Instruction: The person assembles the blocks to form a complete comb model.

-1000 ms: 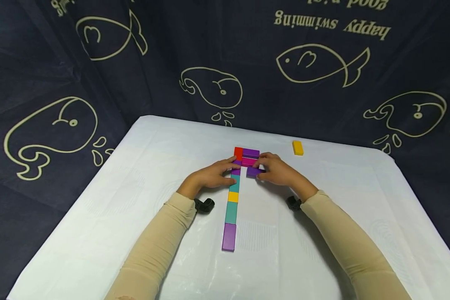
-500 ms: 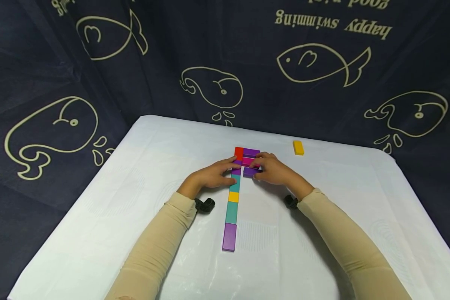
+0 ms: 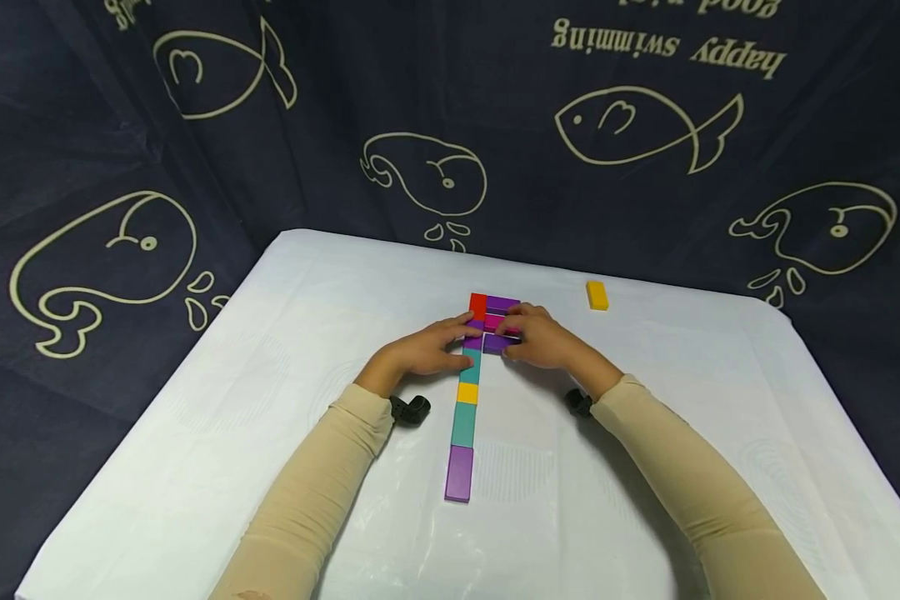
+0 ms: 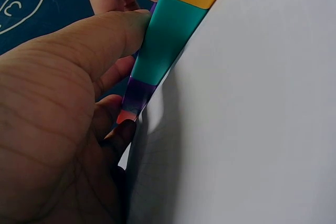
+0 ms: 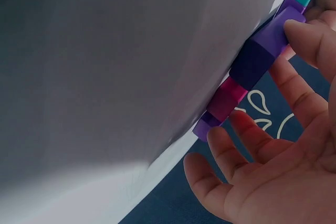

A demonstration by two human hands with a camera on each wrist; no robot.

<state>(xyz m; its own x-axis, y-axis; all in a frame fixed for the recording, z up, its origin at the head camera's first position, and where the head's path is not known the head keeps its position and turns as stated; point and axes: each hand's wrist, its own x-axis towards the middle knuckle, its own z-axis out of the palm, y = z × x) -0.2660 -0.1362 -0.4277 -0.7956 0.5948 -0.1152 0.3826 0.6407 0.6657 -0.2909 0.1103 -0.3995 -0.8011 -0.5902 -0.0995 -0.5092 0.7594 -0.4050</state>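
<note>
Flat coloured blocks form a long row on the white table. My left hand [image 3: 423,350] lies along the row's left side, its fingertips on a purple block [image 3: 472,342] and its thumb at the side of a teal block [image 4: 170,38]. To the right of the row, my right hand [image 3: 547,340] pinches a dark purple block [image 5: 270,40] between thumb and fingers, the block's left end right at the row. Beyond it, a magenta block [image 3: 492,322] and another purple block [image 3: 502,304] extend sideways from the row's far end, where a red block [image 3: 477,304] lies.
Nearer me, the row continues with a yellow block [image 3: 467,393], a second teal block [image 3: 462,425] and a purple end block [image 3: 459,473]. A loose yellow block [image 3: 597,296] lies near the back edge of the white table [image 3: 330,275]. A dark printed cloth [image 3: 510,200] hangs behind.
My right hand has slid the dark purple block left and slightly away from me, narrowing the gap to the row. My left hand stays in place.
</note>
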